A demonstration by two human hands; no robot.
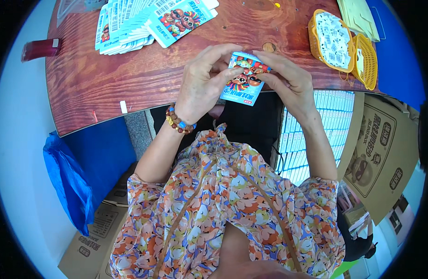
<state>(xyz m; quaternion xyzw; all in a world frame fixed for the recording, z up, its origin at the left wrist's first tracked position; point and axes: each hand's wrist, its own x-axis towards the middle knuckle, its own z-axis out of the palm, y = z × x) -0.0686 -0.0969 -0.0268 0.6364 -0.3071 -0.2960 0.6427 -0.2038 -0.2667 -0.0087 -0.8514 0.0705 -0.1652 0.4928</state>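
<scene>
Near the table's front edge, both my hands hold a small flat blue carton printed with cartoon faces. My left hand grips its left side, the thumb laid across the printed front. On the other side my right hand pinches the upper right part between thumb and fingers. What lies behind the carton is hidden. A fanned pile of similar flat blue cartons lies on the far left of the table, and one carton rests face up on its right end.
A yellow basket of small white printed packets stands at the right, beside another yellow basket. Below the table's right side, an open cardboard box holds rows of blue-and-white boxes. A dark red object sits at the left edge.
</scene>
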